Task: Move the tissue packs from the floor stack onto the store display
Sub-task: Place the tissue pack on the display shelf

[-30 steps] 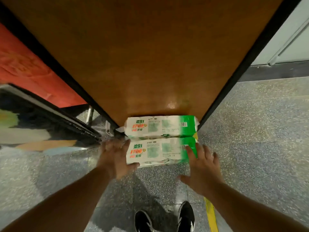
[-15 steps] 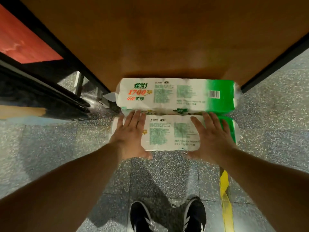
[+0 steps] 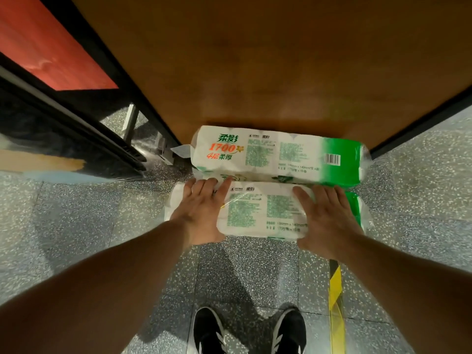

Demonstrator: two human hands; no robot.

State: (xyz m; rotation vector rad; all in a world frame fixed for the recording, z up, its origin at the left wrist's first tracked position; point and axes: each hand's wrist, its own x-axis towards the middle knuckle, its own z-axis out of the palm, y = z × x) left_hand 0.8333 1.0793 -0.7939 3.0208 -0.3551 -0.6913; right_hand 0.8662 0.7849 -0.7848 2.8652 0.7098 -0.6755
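Two tissue packs are lying side by side on the speckled floor (image 3: 76, 226), pushed up against the bottom edge of a brown wooden panel (image 3: 268, 60). The far pack (image 3: 278, 155) is sitting flush against that panel, showing its white label with red and green print at one end and its green end with a barcode at the other. The near pack (image 3: 263, 210) is lying parallel to it and touching it along their long sides. The left hand (image 3: 201, 213) is resting flat on the near pack's left end, fingers straight and held close together, fingertips reaching the seam between the two packs. The right hand (image 3: 324, 218) is pressing flat on the pack's right part, fingers straight and slightly spread, with the thumb angled inward over the printed text. Neither hand is curling round anything. Below, two black shoes (image 3: 250, 330) are standing on the floor, and a yellow and black tape strip (image 3: 335, 284) is running along the floor beside the right shoe.
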